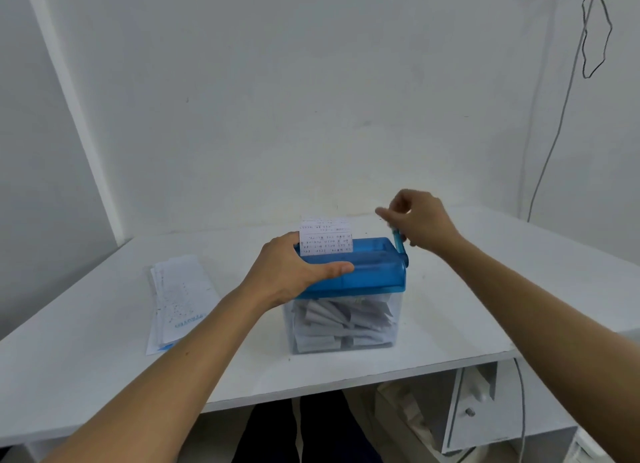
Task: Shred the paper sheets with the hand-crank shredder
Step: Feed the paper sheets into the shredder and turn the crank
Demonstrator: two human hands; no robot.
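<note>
The blue-lidded hand-crank shredder (374, 272) is parked on the white desk (485, 289). It's gripped at its left end by the left hand (294, 272), with the thumb laid along the front of the lid and the fingers hooked over the back edge. A printed paper sheet (325, 237) is stuck upright in the shredder's slot, right beside those fingers, top part poking out. The blue crank handle (400, 244) at the shredder's right end is gripped by the curled fingers of the right hand (419, 220), though it's a bit blurry there tbh. The shredder's clear bin (289, 324) is stuffed with shredded paper strips (332, 319). A stack of paper sheets (180, 300) is laid flat on the desk, left of the shredder, well apart from it.
</note>
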